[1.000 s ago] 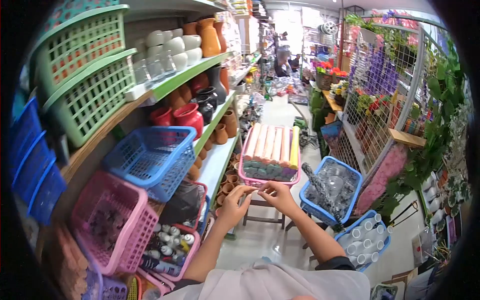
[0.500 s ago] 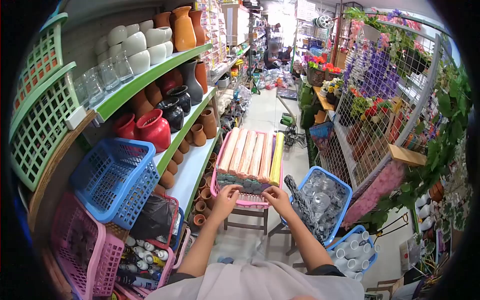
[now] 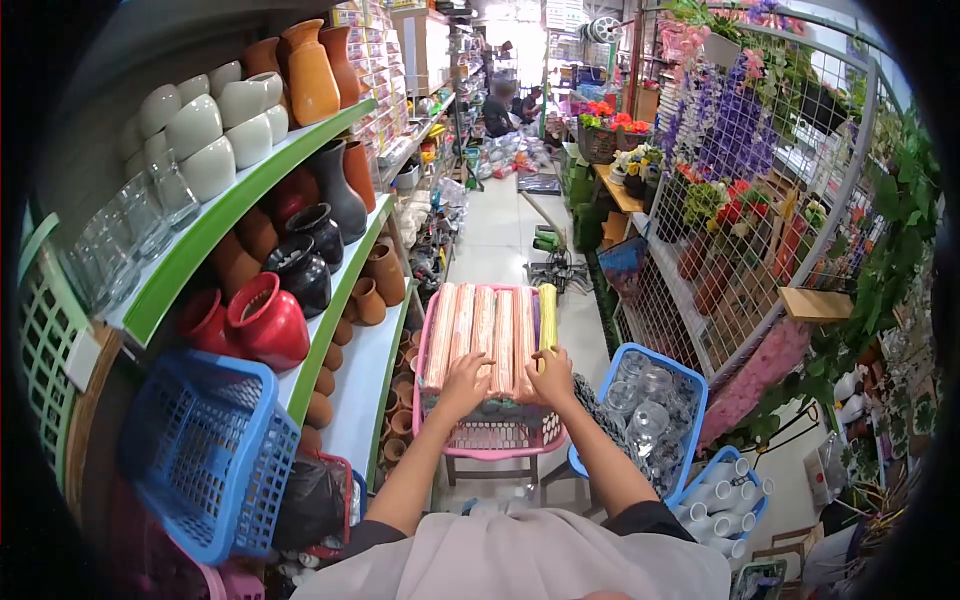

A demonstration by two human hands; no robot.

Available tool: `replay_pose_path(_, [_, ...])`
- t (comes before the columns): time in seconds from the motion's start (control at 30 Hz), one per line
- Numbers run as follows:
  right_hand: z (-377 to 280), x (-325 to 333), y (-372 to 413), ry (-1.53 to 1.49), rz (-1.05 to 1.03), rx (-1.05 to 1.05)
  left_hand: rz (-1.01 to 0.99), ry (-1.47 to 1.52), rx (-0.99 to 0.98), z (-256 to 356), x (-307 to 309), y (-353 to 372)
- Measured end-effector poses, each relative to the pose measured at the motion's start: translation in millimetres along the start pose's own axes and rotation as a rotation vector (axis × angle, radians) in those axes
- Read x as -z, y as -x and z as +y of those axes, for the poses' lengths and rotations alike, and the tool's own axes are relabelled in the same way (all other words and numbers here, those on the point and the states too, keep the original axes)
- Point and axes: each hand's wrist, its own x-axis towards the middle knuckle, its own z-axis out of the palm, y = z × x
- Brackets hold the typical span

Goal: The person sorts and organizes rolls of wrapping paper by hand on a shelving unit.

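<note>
Over pink basket (image 3: 490,450) | left hand (image 3: 465,380) spread flat on rolls (image 3: 490,330) | right hand (image 3: 552,376) likewise

no legible text, labels, brands or numbers on any item

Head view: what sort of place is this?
Probably a home-decor or florist-supply shop: shelves of ceramic vases, a wire rack hung with artificial flowers, and a pink basket full of rolls.
</note>
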Motion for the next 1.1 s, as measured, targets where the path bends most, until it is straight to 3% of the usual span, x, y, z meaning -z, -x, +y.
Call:
replay_pose_path(0.07, [-1.5, -12.0, -15.5, 0.021, -0.033, -0.050, -0.077, -0.105, -0.039, -9.1, -5.6, -12.3])
replay_pose_path(0.17, [-13.6, -26.5, -23.6, 0.468, -0.090, -0.055, -0.139, -0.181, -0.085, -22.0, -19.3, -28.5])
replay_pose_path(0.33, [-23.0, -35.5, -31.5, 0.541, -0.089, -0.148, -0.208, -0.302, -0.074, -38.7, -33.5, -30.7])
replay_pose_path(0.43, [-17.5, -40.0, -30.2, 0.413, -0.091, -0.199, -0.241, -0.352, -0.041, -44.4, -38.7, -26.5])
replay_pose_path(0.63, [-9.5, -40.0, -28.4, 0.197, 0.072, -0.037, -0.207, -0.319, -0.041, -50.9, -42.3, -27.3])
replay_pose_path(0.83, [-9.1, -20.4, -23.5, -0.139, -0.088, -0.015, -0.331, -0.240, 0.072, -42.8, -30.6, -37.3])
replay_pose_path(0.9, [-2.2, -25.3, -20.6, -0.303, -0.045, 0.039, -0.259, -0.086, 0.070, -38.6, -29.9, -39.7])
replay_pose_path(1.0, [4.8, -25.6, -17.0, -0.449, -0.021, 0.060, -0.180, -0.128, 0.041, -29.3, -39.0, -39.2])
replay_pose_path(1.1, [3.1, -15.0, -11.0, -0.436, 0.074, 0.095, -0.174, 0.064, 0.032, -18.7, -47.7, -41.8])
